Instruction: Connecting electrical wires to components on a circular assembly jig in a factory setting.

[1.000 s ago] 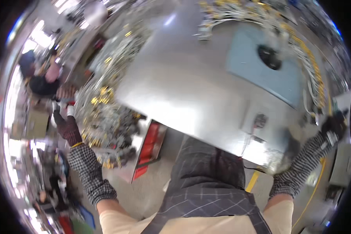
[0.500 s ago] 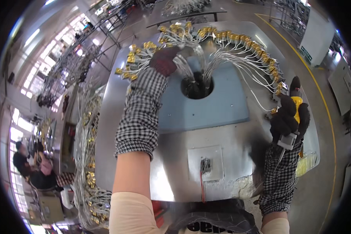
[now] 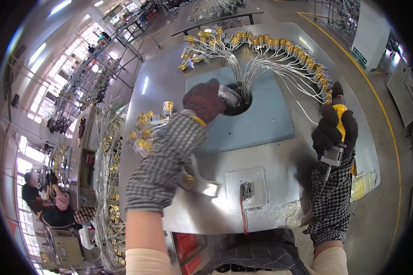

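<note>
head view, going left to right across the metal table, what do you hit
bundle of white wires with yellow connectors → left hand at the round hole in the blue mat → right hand gripping a yellow-handled tool

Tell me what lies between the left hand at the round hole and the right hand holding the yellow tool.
In the head view, the blue mat and a few white wires lie between the left hand and right hand.

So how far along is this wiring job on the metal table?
Done: a row of yellow connectors is fanned along the metal table's far edge. In hand: the left hand reaches the round hole; the right hand grips a yellow tool. Left: the loose connector bundle.
</note>
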A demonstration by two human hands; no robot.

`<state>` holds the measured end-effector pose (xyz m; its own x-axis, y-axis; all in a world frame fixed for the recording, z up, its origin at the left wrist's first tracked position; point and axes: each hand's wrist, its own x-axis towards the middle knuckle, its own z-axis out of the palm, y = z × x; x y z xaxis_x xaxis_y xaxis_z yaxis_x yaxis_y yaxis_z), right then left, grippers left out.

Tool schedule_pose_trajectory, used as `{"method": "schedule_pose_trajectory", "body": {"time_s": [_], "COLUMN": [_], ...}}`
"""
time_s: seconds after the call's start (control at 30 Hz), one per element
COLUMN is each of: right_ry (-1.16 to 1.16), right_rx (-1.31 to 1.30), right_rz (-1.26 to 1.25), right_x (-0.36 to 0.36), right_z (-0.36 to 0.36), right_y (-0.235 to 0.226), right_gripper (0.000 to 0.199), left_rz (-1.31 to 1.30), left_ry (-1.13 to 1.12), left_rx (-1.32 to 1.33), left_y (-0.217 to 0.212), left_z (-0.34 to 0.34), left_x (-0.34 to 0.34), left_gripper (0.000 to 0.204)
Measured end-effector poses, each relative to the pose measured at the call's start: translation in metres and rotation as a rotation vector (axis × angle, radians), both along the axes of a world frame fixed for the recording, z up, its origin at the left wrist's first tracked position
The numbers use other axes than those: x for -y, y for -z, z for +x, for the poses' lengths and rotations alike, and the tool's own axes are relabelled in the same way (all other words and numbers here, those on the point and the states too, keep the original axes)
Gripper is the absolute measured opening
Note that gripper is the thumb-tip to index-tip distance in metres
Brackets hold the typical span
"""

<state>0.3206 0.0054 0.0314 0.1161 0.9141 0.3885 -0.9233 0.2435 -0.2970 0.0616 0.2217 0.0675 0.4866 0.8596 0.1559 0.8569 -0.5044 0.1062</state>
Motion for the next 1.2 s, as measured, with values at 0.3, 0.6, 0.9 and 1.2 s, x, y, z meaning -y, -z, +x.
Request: {"method": "schedule_pose_trajectory", "body": {"time_s": [0.3,0.6,0.9,1.2], "right_ry": [-0.172,-0.244,-0.056,0.627], "right_rx": [0.035,0.08,0.315,0.695], "right_rz": [0.067,0.094,0.049,0.107], "right_x": [-0.013,-0.012,-0.005,0.022], "right_z": [-0.004,0.0,-0.01,-0.097], "right_y": [0.012,0.016,0.001,-0.06], "right_gripper": [0.05,0.05,0.057,0.073], "left_rz": [-0.152,-0.248,-0.149,-0.415], "left_ry": [-0.011,0.431,0.487,0.441], "left_rx": [0.145,-0.557,-0.339,0.911], "left_y": [-0.001,-0.024,-0.002,0.051], "left_z": [-0.002,-0.058,-0.075,-0.081], "left_x": [0.005,0.184,0.212,0.204], "left_gripper": [0.062,0.054,0.052,0.057]}}
